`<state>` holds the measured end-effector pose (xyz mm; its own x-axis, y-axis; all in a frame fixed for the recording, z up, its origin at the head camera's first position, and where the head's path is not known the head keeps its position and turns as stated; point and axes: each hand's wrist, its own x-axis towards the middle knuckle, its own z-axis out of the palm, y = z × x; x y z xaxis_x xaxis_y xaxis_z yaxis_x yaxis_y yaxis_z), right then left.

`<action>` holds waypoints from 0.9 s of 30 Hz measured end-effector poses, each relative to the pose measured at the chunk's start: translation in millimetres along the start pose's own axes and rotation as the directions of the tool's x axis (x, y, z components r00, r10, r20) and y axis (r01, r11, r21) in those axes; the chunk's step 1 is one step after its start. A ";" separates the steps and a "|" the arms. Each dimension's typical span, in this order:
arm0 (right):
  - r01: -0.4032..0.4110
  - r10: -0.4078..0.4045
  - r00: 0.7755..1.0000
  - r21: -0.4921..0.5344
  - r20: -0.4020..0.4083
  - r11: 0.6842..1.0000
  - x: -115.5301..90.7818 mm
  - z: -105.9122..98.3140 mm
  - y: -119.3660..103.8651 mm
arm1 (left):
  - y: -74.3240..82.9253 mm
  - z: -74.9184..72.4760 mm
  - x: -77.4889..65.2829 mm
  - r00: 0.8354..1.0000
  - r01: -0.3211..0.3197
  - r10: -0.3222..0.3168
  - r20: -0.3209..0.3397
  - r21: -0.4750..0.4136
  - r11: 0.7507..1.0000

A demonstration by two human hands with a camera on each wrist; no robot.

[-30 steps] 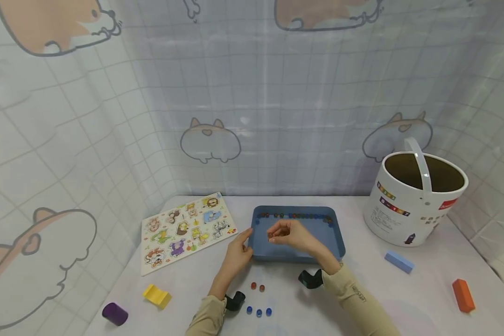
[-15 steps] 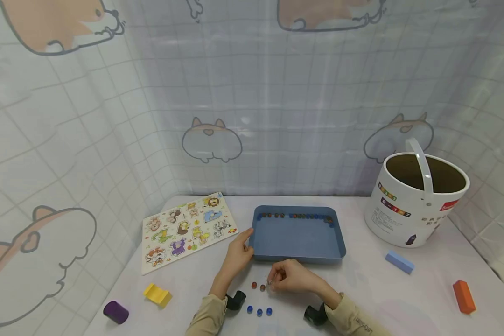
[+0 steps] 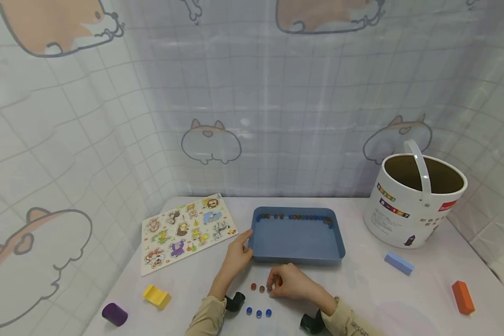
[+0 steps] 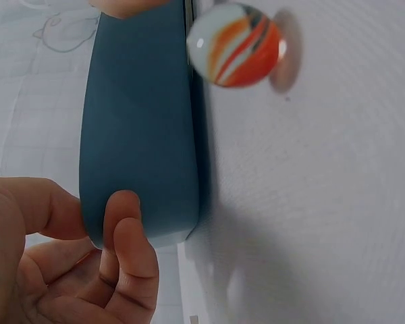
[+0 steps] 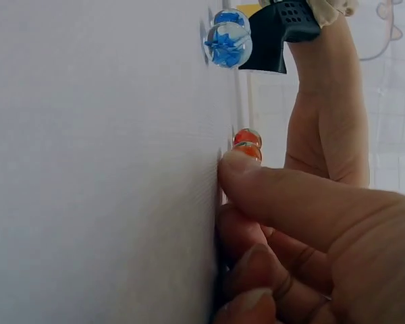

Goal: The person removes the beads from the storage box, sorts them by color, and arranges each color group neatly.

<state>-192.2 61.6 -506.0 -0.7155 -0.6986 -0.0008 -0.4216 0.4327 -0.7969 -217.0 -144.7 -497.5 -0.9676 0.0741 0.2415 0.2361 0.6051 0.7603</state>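
My right hand (image 3: pixel 293 282) is low over the table in front of the tray. Its thumb and finger pinch a small marble (image 3: pixel 269 289), mostly hidden by the thumb in the right wrist view. Left of it are two reddish marbles, one orange-red (image 3: pixel 254 286) and one browner (image 3: pixel 262 289), in line with the pinched one. Three blue marbles (image 3: pixel 258 314) form a row nearer the front. My left hand (image 3: pixel 236 254) holds the front left corner of the blue tray (image 3: pixel 296 242), fingers on both sides of its wall in the left wrist view.
Along the tray's far side runs a line of several marbles (image 3: pixel 306 217). An animal puzzle board (image 3: pixel 185 231) lies left. A white bucket (image 3: pixel 411 210) stands right, near a blue block (image 3: pixel 399 263) and an orange block (image 3: pixel 463 297). Front left are a yellow block (image 3: pixel 157 297) and a purple cylinder (image 3: pixel 115 314).
My right hand has come from above the tray down to the table in front of it, bringing a marble beside the reddish pair. The left hand stays at the tray's corner.
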 end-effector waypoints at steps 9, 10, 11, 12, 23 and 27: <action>0.024 -0.025 0.999 0.024 0.048 0.999 0.6 -16.8 -12.0 | -0.6 0.6 -0.8 1.000 -0.010 0.010 -0.007 -0.008 1.000; 0.031 -0.033 0.998 0.038 0.054 0.999 1.5 -21.8 -14.4 | -0.5 0.6 -0.8 1.000 -0.009 0.009 -0.007 -0.009 1.000; 0.036 -0.039 0.997 0.059 0.060 0.998 2.8 -27.6 -16.6 | -0.4 0.6 -0.8 1.000 -0.010 0.010 -0.008 -0.009 1.000; 0.045 -0.050 0.997 0.074 0.064 0.996 4.8 -34.3 -19.0 | -0.3 0.6 -0.8 1.000 -0.011 0.011 -0.010 -0.008 1.000; -0.011 0.018 0.999 0.171 -0.035 0.985 57.9 -105.9 -17.2 | 0.0 0.4 -1.0 1.000 -0.003 0.003 -0.005 -0.014 1.000; -0.090 0.106 0.993 0.243 -0.057 0.966 85.9 -109.3 0.6 | -0.9 1.2 -1.2 1.000 0.007 -0.007 0.004 -0.018 1.000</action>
<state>-314.9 64.1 -440.5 -0.7869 -0.6150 -0.0511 -0.2081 0.3423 -0.9163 -216.1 -144.4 -499.2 -0.9695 0.0727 0.2341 0.2309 0.5914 0.7726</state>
